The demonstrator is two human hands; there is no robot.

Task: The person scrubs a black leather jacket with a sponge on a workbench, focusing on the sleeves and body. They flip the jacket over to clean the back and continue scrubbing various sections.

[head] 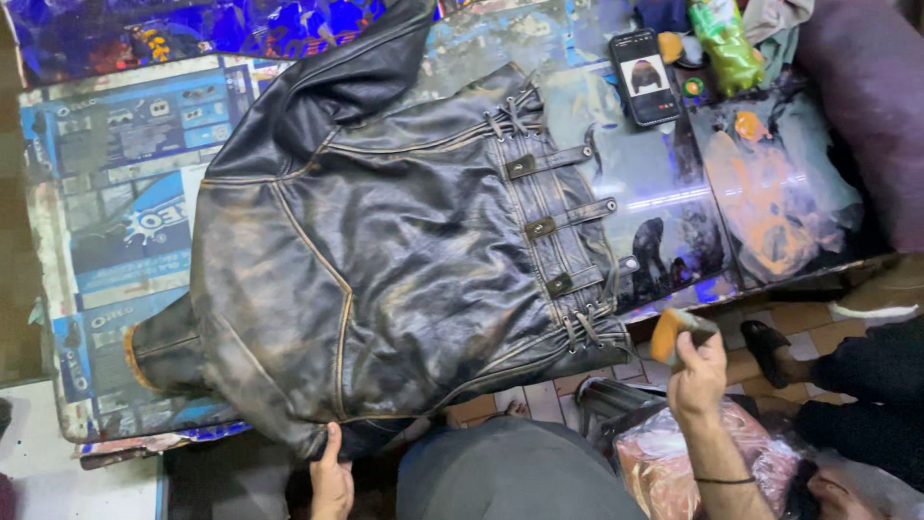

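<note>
Across the work table (115, 289), whose top is covered with glossy printed sheets in blue, white and orange, a black leather jacket (385, 260) lies spread flat with its back upward. Its hide is worn and creased, rubbed to a dull grey-brown in patches, with tan edges along the curved seams. Down its right side runs a panel with three short straps (558, 223), each fastened by a small dark buckle, and thin laces are knotted at the top and bottom of that panel. One sleeve cuff (144, 358) with a tan lining pokes out at the lower left, over the table edge.

The left hand (332, 477) is at the near hem of the jacket, thumb raised against the leather and the fingers curled under the edge, pinching it. The right hand (698, 380) is held off the table just beside the jacket's lower right corner, fingers closed around a small orange sponge block (674, 334) with a dark worn face; it is not touching the leather. A thin dark band circles that wrist.

On the far side of the table lie a black smartphone (644, 77) with its screen lit, a green plastic bottle (724, 43) on its side, and a small round lid (692, 87). Below the right hand sits a crinkled clear plastic bag (664, 457) holding something pinkish. A dark shoe (767, 344) rests on the tiled floor (789, 318).
</note>
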